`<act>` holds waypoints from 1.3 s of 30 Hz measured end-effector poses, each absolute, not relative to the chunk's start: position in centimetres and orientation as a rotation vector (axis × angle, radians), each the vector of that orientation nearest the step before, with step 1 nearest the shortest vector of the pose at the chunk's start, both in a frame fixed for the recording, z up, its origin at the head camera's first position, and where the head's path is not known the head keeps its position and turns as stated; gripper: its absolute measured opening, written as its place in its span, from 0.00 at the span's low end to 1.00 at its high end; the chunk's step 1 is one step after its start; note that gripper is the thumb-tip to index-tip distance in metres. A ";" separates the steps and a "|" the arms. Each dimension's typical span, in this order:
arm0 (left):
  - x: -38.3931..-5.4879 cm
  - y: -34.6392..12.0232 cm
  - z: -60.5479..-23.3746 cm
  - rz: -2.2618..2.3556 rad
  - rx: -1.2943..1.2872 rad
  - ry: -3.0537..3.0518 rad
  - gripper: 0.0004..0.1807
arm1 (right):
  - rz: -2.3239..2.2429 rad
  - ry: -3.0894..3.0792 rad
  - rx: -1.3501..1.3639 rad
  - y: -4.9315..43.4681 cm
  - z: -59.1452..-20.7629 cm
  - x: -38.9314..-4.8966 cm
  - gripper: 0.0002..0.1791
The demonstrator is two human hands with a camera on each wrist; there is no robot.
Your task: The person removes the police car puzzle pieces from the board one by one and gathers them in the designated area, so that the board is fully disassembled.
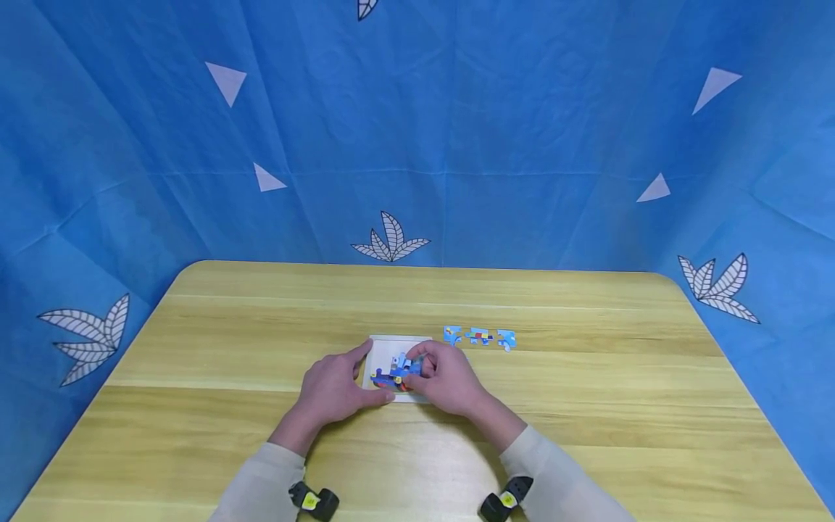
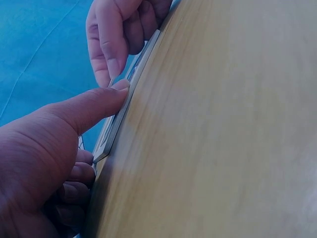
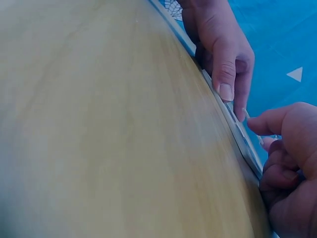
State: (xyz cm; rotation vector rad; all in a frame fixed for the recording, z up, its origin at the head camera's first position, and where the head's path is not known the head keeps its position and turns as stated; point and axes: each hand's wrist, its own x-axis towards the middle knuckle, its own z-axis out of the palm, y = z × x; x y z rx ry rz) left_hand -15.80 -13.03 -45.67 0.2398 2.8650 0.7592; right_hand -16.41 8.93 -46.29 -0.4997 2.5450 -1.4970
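Note:
A white puzzle tray [image 1: 386, 349] lies on the table in the head view, with joined pieces [image 1: 383, 378] showing a colourful picture along its near part. My left hand [image 1: 331, 388] holds the tray at its left side, thumb along the near rim and fingers by the left edge. Over the right half of the tray, my right hand [image 1: 450, 379] pinches a puzzle piece [image 3: 246, 114] between thumb and forefinger. That piece is seen nearly edge-on in the right wrist view, tilted above the tray. My right fingers hide the tray's right side.
Three loose blue puzzle pieces, the left one [image 1: 452, 334], the middle one [image 1: 479, 336] and the right one [image 1: 507, 338], lie in a row beyond the tray to the right. The wooden table [image 1: 587, 399] ends at a blue curtain [image 1: 509, 145].

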 end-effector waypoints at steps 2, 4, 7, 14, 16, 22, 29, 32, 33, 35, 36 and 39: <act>-15.8 -13.0 -45.7 0.763 0.242 2.869 0.59 | -1.506 2.536 -0.511 9.1 -46.3 -16.2 0.13; -15.8 -13.0 -45.7 0.762 0.246 2.874 0.59 | -1.523 2.518 -0.517 9.3 -46.2 -16.0 0.13; -15.7 -13.1 -45.6 0.759 0.243 2.874 0.59 | -1.535 2.505 -0.522 9.7 -46.2 -15.8 0.13; -15.7 -13.1 -45.6 0.762 0.217 2.858 0.60 | -1.490 2.529 -0.496 10.6 -46.3 -15.2 0.14; -15.7 -13.1 -45.6 0.763 0.225 2.861 0.60 | -1.488 2.538 -0.497 10.9 -46.3 -15.0 0.14; -15.7 -13.1 -45.7 0.767 0.223 2.854 0.60 | -1.507 2.540 -0.479 11.9 -46.3 -14.5 0.16; -15.7 -13.1 -45.9 0.779 0.218 2.853 0.60 | -1.507 2.563 -0.432 13.1 -46.3 -14.1 0.15; -15.7 -13.1 -45.9 0.767 0.228 2.865 0.59 | -1.501 2.566 -0.404 13.7 -46.3 -14.1 0.15; -15.7 -13.1 -45.9 0.762 0.231 2.867 0.59 | -1.497 2.569 -0.395 13.9 -46.2 -14.0 0.15; -15.7 -13.1 -45.9 0.755 0.234 2.869 0.59 | -1.489 2.577 -0.381 14.3 -46.2 -14.0 0.16; -15.7 -13.1 -45.9 0.755 0.233 2.867 0.60 | -1.486 2.580 -0.372 14.6 -46.1 -14.0 0.16; -15.7 -13.0 -45.8 0.763 0.227 2.859 0.60 | -1.474 2.592 -0.338 15.3 -46.0 -13.9 0.16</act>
